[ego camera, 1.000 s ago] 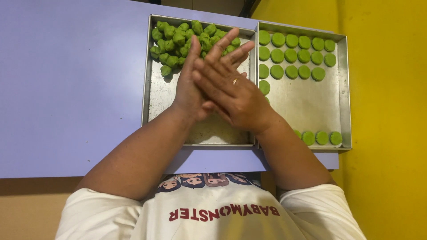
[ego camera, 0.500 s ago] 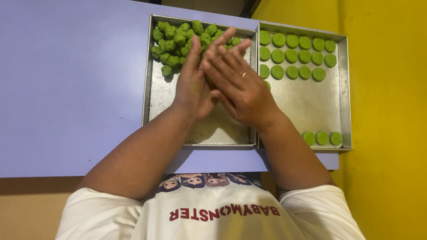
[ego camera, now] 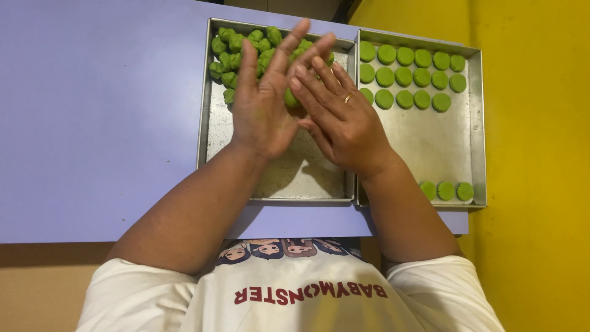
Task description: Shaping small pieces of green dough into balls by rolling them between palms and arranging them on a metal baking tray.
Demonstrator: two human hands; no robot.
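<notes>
My left hand (ego camera: 264,104) and my right hand (ego camera: 341,120) press together over the left metal tray (ego camera: 212,132), with a green dough piece (ego camera: 291,99) rolled between the palms. The fingers of both hands are stretched out flat. A ring sits on my right hand. Behind the hands, several rough green dough lumps (ego camera: 236,49) are piled at the far end of that tray. The right metal tray (ego camera: 476,123) holds several flattened round green discs (ego camera: 413,77) in rows at its far end, and three more discs (ego camera: 447,190) at its near right corner.
Both trays stand side by side on a lilac table (ego camera: 98,117), near its front edge. A yellow wall or surface (ego camera: 534,166) runs along the right. The near part of the left tray is dusted with flour.
The hands have slid against each other: my right hand moved back toward me and the left fingers now reach further forward. The green dough piece now shows between the palms.
</notes>
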